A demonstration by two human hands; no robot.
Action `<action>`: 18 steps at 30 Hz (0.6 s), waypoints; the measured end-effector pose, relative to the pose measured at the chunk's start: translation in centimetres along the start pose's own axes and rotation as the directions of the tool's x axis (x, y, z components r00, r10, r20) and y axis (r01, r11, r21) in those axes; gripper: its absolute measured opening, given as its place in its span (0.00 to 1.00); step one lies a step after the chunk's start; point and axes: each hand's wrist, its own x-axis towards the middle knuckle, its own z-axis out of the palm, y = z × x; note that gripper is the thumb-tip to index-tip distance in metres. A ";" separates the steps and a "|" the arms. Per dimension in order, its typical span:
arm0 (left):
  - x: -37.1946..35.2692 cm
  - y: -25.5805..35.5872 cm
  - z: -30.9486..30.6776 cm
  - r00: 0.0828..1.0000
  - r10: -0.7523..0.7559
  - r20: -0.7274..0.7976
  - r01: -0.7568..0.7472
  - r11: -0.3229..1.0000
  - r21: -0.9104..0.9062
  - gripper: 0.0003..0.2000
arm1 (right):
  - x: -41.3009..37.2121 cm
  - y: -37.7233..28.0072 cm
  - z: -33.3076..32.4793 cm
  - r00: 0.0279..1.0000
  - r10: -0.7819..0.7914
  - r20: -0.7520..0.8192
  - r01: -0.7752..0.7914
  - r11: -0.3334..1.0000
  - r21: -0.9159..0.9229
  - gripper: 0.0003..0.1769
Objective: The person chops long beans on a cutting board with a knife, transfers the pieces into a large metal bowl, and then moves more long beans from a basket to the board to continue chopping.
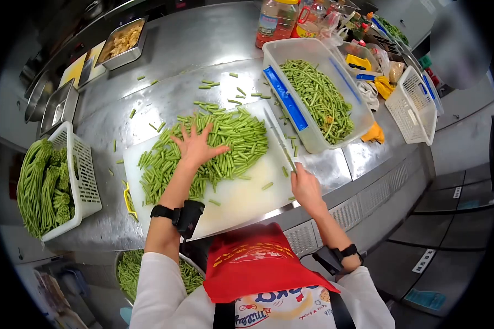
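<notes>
My left hand (195, 147) lies with spread fingers on a heap of cut green beans (239, 137), which covers much of a white cutting board (241, 200). At the board's right side my right hand (306, 186) is closed around the handle of a knife (279, 134). The knife's blade points away from me, along the right edge of the heap. A few loose bean pieces lie on the board and on the steel table beyond it. Just right of the knife stands a clear plastic bin (313, 142) with more cut beans inside.
A white basket (88, 186) of long beans stands at the left. Metal trays (127, 55) sit at the back left, bottles (269, 24) at the back. An empty white basket (414, 107) is at the right. A bowl of cut beans (129, 274) sits below the table edge.
</notes>
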 end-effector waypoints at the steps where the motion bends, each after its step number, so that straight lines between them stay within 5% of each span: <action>1: -0.4 -0.4 0.3 0.999 -0.002 0.053 0.003 1.000 -0.021 0.48 | 0.4 -0.8 0.5 0.999 0.008 0.041 -0.005 0.998 -0.062 0.15; 7: -2.5 -1.9 2.2 0.998 0.056 0.019 -0.054 0.993 -0.101 0.47 | 0.0 -2.8 3.1 0.996 -0.031 0.081 0.025 0.997 0.079 0.15; 8: -3.3 -1.7 2.5 0.998 0.028 -0.061 -0.031 0.998 -0.058 0.49 | 0.4 -4.5 1.5 0.980 0.030 0.195 -0.062 0.985 0.160 0.15; 10: -3.9 -1.5 3.5 0.996 -0.011 -0.086 0.004 0.997 -0.080 0.52 | 0.4 -3.8 2.8 0.994 -0.026 0.103 -0.014 0.930 0.368 0.13; 12: -4.2 -2.1 3.3 0.990 -0.077 -0.122 0.060 0.988 -0.142 0.53 | 0.6 -4.0 2.6 0.920 0.218 0.325 -0.375 0.729 0.573 0.11; 14: -4.3 -0.2 3.8 0.985 -0.122 -0.125 0.098 0.978 -0.182 0.54 | 0.6 -4.7 2.3 0.885 0.210 0.417 -0.458 0.564 0.688 0.08; 15: -4.5 0.3 3.2 0.983 -0.147 -0.113 0.127 0.978 -0.165 0.54 | 0.4 -4.0 3.2 0.899 0.193 0.394 -0.424 0.614 0.666 0.07; 16: -4.6 0.5 2.9 0.974 -0.174 -0.145 0.147 0.973 -0.178 0.53 | 0.3 -3.0 3.6 0.822 0.220 0.525 -0.560 0.475 0.678 0.08; 17: -4.7 1.0 2.9 0.965 -0.197 -0.171 0.162 0.967 -0.198 0.53 | -0.6 -0.5 5.8 0.894 0.126 0.430 -0.404 0.642 0.652 0.09; 18: -4.8 1.3 2.7 0.957 -0.214 -0.194 0.176 0.964 -0.198 0.52 | 0.0 -3.0 4.1 0.750 0.284 0.597 -0.658 0.400 0.638 0.08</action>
